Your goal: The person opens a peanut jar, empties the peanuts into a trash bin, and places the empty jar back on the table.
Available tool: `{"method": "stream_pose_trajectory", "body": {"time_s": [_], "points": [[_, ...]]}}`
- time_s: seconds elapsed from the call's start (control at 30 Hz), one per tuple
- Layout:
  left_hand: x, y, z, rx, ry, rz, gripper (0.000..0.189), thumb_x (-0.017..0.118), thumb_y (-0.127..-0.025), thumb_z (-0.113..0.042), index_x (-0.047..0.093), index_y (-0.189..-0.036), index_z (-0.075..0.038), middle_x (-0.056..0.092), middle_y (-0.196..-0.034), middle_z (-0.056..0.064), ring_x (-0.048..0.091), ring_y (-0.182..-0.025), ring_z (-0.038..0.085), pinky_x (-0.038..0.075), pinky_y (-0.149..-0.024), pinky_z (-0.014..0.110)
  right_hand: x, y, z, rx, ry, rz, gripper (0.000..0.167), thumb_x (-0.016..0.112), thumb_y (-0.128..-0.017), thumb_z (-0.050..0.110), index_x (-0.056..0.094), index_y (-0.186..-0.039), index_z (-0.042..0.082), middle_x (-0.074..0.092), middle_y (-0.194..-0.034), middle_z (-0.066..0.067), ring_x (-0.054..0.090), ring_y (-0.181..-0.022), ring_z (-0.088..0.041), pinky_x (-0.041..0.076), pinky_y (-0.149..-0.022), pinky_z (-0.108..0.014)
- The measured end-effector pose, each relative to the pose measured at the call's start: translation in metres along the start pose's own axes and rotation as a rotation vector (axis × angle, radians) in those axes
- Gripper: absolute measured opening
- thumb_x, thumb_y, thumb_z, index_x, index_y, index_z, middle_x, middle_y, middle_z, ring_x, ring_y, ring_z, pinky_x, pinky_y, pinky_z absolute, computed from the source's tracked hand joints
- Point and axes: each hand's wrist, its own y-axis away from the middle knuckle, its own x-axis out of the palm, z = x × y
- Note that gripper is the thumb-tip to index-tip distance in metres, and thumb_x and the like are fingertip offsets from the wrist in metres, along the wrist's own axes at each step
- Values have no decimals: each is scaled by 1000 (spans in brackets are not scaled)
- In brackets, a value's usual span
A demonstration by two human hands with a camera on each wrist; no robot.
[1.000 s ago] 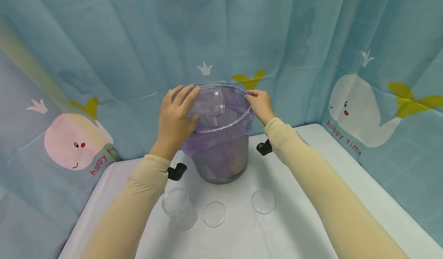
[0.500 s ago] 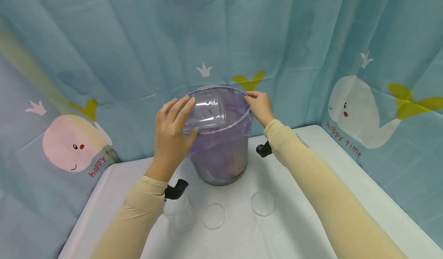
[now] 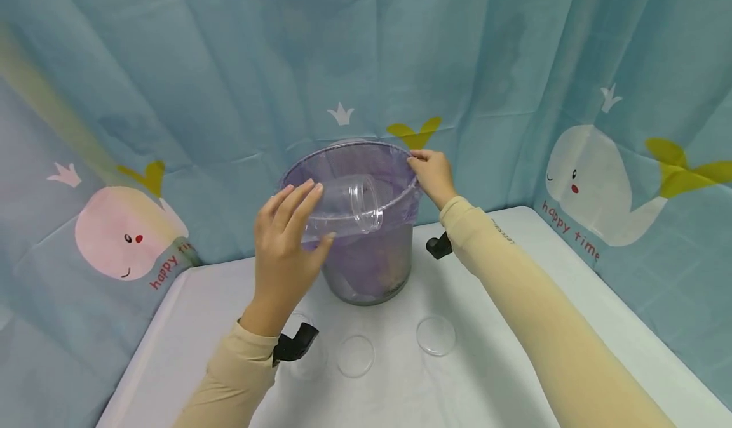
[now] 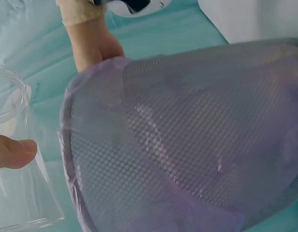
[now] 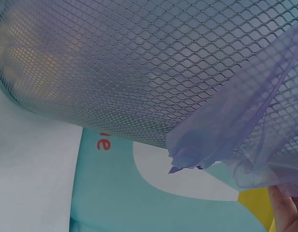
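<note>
My left hand (image 3: 284, 244) grips a clear plastic jar (image 3: 345, 206), which lies sideways with its mouth to the right. In the head view the jar overlaps the near rim of a mesh trash bin (image 3: 372, 279); in the left wrist view the jar (image 4: 30, 188) stands apart from the bin's rim, with my thumb (image 4: 18, 152) across it. A thin purple garbage bag (image 3: 403, 215) lines the bin and folds over its rim. At the rim's right side, my right hand (image 3: 433, 177) pinches the bag-covered edge. Bag folds partly hide those fingers in the right wrist view.
Two clear round lids (image 3: 356, 356) lie on the white table (image 3: 389, 399) before the bin. Another clear jar (image 3: 311, 361) stands left of them, partly behind my left wrist camera (image 3: 297, 342). A blue printed curtain (image 3: 229, 98) closes off the back and sides.
My left hand has come down and toward me with the jar, from above the bin's opening to its near rim. The right hand keeps its place on the rim.
</note>
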Motion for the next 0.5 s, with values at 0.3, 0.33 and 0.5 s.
{"method": "stream_pose_trajectory", "body": {"time_s": [0.3,0.33,0.5], "points": [[3,20,-22,-8,61,5,66,82,-69,4,60,-131,-7,61,-136,13,47,-131,37,38,-111,51,-2,-1,0,-6,6,-4,38,53,-103,20,59,-137,5,63,-135,-16,64,-107,-24,50,-76,-25],[4,23,-25,-3,68,3,66,82,-69,5,60,-131,-7,61,-135,13,48,-131,37,39,-111,51,-2,-1,0,-8,5,-3,38,53,-102,20,59,-137,5,64,-134,-16,65,-99,-22,49,-71,-23],[12,36,-37,20,99,-1,69,83,-66,4,60,-130,-6,62,-134,12,51,-126,38,42,-107,49,-5,-1,-1,-20,3,0,38,53,-102,20,60,-136,5,66,-131,-17,51,-65,-7,43,-56,-17]]}}
